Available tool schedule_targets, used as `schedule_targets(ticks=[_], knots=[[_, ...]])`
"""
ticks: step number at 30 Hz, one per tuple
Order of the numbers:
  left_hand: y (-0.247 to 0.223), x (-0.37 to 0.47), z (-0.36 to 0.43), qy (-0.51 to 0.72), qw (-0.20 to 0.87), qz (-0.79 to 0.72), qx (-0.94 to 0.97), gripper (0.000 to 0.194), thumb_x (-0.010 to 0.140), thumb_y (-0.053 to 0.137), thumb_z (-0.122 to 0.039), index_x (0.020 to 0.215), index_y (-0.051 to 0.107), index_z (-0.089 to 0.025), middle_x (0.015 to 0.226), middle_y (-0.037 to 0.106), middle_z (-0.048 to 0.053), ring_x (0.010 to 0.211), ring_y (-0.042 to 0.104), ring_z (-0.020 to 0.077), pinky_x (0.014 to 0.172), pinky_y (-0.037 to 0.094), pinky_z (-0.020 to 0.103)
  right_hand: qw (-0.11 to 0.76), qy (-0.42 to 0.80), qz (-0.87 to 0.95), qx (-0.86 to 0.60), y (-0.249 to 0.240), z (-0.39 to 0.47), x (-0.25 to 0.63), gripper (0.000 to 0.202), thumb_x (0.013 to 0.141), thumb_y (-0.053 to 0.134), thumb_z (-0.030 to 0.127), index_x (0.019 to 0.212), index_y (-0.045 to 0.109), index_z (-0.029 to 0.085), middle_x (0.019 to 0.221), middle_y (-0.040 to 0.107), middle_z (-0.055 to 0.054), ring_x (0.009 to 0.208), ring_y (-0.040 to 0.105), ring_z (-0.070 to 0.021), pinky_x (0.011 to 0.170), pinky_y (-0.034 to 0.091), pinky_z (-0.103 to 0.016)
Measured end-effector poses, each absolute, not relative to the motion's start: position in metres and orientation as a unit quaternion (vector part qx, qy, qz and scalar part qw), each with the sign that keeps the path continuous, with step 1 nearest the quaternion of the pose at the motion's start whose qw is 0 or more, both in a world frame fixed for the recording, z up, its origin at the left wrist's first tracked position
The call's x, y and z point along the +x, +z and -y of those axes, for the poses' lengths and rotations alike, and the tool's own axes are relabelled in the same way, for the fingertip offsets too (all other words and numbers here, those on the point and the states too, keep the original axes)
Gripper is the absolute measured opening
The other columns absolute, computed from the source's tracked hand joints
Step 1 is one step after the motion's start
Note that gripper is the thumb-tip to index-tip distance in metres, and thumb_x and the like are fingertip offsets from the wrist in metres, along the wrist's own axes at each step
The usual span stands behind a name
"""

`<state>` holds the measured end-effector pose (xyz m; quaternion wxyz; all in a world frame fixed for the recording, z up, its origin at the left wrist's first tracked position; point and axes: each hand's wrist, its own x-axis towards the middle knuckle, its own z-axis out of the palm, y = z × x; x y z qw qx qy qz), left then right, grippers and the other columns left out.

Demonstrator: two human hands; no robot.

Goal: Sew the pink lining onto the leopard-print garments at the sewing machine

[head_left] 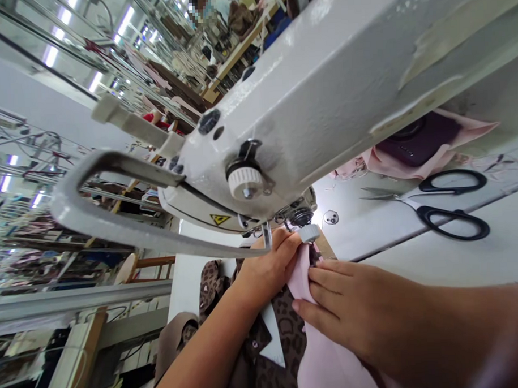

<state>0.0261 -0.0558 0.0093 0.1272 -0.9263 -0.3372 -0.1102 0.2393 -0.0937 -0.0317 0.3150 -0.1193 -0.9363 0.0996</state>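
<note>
Close under the head of a white sewing machine [306, 90], my left hand [272, 261] is closed on the upper end of a pink fabric piece [328, 355], its fingertips partly hidden by the machine. My right hand [352, 304] lies on the same pink fabric from the right, its fingers side by side, pressing the edge beside the needle area. Brown leopard-print fabric [284, 329] lies beneath and left of the pink piece. The needle itself cannot be made out.
Black-handled scissors [412, 197] lie with blades apart on the white table [435, 261] at the right. Behind them a dark purple phone [422, 140] rests on pink cloth [385, 161]. A person [212, 9] is among racks and benches at the back.
</note>
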Motion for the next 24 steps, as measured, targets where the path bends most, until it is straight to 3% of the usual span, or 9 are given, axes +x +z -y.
schedule_targets(ticks=[3, 8, 14, 19, 24], knots=[[0.008, 0.026, 0.056, -0.117, 0.129, 0.325, -0.929, 0.021, 0.106, 0.039, -0.017, 0.107, 0.060, -0.016, 0.086, 0.069, 0.004, 0.076, 0.068, 0.0163, 0.068, 0.055, 0.026, 0.289, 0.056, 0.946, -0.138, -0.039, 0.099, 0.238, 0.050, 0.085, 0.060, 0.027, 0.130, 0.064, 0.006, 0.105, 0.075, -0.015, 0.098, 0.066, -0.0307, 0.107, 0.039, -0.050], [0.005, 0.028, 0.063, -0.090, 0.169, 0.331, -0.924, 0.021, 0.104, 0.039, -0.013, 0.110, 0.059, -0.017, 0.095, 0.072, 0.006, 0.083, 0.069, 0.0192, 0.069, 0.057, 0.029, 0.264, 0.007, 0.953, -0.151, -0.048, 0.111, 0.243, 0.061, 0.082, 0.066, 0.041, 0.131, 0.064, 0.005, 0.105, 0.075, -0.019, 0.091, 0.067, -0.0324, 0.098, 0.044, -0.053], [0.007, 0.036, 0.073, -0.035, 0.141, 0.363, -0.920, 0.023, 0.097, 0.044, -0.007, 0.112, 0.060, -0.014, 0.097, 0.070, 0.009, 0.083, 0.066, 0.0232, 0.065, 0.058, 0.034, 0.219, -0.013, 0.968, -0.121, -0.034, 0.100, 0.261, 0.053, 0.084, 0.066, 0.024, 0.134, 0.063, 0.010, 0.101, 0.075, -0.012, 0.081, 0.063, -0.0252, 0.083, 0.047, -0.044], [0.006, 0.037, 0.072, -0.053, 0.109, 0.385, -0.915, 0.017, 0.101, 0.046, -0.015, 0.110, 0.060, -0.016, 0.105, 0.070, 0.011, 0.089, 0.068, 0.0230, 0.073, 0.061, 0.035, 0.254, 0.022, 0.959, -0.126, -0.035, 0.096, 0.260, 0.033, 0.092, 0.057, 0.024, 0.120, 0.069, 0.011, 0.086, 0.069, -0.009, 0.075, 0.057, -0.0236, 0.075, 0.046, -0.041], [0.005, 0.033, 0.071, -0.061, 0.108, 0.365, -0.923, 0.021, 0.101, 0.044, -0.011, 0.113, 0.060, -0.016, 0.108, 0.071, 0.011, 0.093, 0.069, 0.0232, 0.078, 0.061, 0.037, 0.275, 0.035, 0.951, -0.136, -0.047, 0.094, 0.259, 0.024, 0.086, 0.062, 0.025, 0.105, 0.071, 0.015, 0.088, 0.067, -0.009, 0.081, 0.053, -0.0246, 0.071, 0.046, -0.040]])
